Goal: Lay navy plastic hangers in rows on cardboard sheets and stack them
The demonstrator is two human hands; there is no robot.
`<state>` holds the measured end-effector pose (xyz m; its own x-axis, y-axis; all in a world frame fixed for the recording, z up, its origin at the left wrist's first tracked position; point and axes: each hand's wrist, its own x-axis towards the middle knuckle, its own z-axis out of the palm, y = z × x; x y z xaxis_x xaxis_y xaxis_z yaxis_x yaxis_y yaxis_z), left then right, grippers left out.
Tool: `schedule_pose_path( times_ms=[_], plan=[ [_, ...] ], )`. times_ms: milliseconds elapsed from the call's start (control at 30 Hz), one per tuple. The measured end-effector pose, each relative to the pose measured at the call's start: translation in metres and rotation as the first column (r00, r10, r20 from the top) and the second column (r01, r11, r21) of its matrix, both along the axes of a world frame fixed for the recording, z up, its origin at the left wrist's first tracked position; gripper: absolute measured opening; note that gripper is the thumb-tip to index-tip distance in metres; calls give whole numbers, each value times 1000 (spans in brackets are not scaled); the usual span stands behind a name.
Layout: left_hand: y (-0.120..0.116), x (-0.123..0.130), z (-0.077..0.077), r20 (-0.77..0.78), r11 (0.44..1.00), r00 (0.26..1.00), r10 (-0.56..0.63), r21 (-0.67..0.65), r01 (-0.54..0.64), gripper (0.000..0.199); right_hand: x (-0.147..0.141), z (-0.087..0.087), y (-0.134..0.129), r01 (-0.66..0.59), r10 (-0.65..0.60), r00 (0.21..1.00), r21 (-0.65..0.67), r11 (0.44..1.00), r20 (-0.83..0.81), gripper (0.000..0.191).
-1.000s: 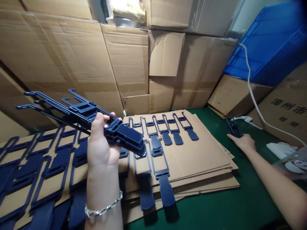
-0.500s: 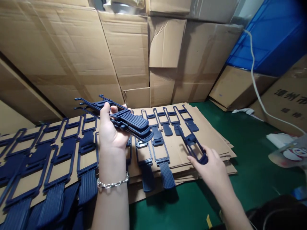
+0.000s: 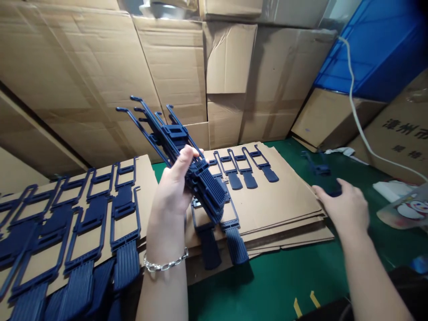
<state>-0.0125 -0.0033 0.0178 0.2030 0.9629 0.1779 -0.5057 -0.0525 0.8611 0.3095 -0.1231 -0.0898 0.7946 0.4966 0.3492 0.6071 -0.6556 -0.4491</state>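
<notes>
Head view: left of the left hand's grip, and nearer the person, rows of dark-blue frames point(image 3: 95, 209) with ribbed tabs lie overlapping on a cardboard sheet point(image 3: 145, 178).

The left hand point(image 3: 174, 191), a chain bracelet point(image 3: 164, 266) at its wrist, is clamped on a stack of like frames point(image 3: 200, 168). The stack is lifted; its long axis slants from hooked ends beyond and left of the grip to ribbed ends below and right of it. Just under those ribbed ends, two laid frames point(image 3: 237, 245) are partly hidden and jut over the near edge of the cardboard layers point(image 3: 277, 207). Farther off to the right of that grip, a row of smaller-looking frames point(image 3: 249, 179) lies on the top layer, tabs toward the person. A scrap of print beside the stack is too small to read for sure.

The relation that matters is across the gap: a single frame point(image 3: 321, 169) is well to the right of the left grip, over the green tabletop point(image 3: 267, 285), with the right hand point(image 3: 347, 207) far nearer. Its hooked end points away from the right hand; blur hides detail, but thumb and fingers seem pinched on its near end.

Right of that grip stands a clear container point(image 3: 406, 205) with a white cartoon figure and no legible brand. Beyond, a printed carton point(image 3: 391, 149) reads "漳州市" before the picture cuts off; the smaller line below is unclear.
</notes>
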Motion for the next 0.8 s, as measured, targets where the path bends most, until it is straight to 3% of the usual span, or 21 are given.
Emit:
schedule_pose_path(
  times_ms=[100,233,367,467,567,667,733,767,800],
  plan=[
    [-2,-5,-3,-229,988,972,49,156,-13,27,43,-9,1,21,-28,998,-115,993,-59,82],
    [-9,-6,-3,-482,956,876,4,258,137,26,76,-27,2,15,-49,986,-214,977,-157,76],
    [-12,-2,0,-571,933,815,-102,229,278,24,90,-41,4,0,-32,973,-137,991,-230,55],
    [-11,0,0,-596,936,794,-119,199,290,24,96,-43,11,-41,31,966,-32,999,-258,47],
    [-11,1,0,-656,945,750,-85,186,269,25,86,-23,22,-59,65,981,35,998,-185,53],
    [-13,3,1,-744,953,668,-17,189,235,26,39,23,19,-166,199,973,242,956,-118,48],
    [-15,5,2,-791,958,610,32,198,207,28,-10,57,3,-339,451,883,488,804,-130,35],
    [-15,6,2,-809,959,586,51,204,198,29,-37,70,-9,-428,549,832,538,727,-82,29],
    [-15,8,2,-821,958,567,65,210,194,29,-63,78,-21,-499,593,805,529,686,-9,23]
  ],
)
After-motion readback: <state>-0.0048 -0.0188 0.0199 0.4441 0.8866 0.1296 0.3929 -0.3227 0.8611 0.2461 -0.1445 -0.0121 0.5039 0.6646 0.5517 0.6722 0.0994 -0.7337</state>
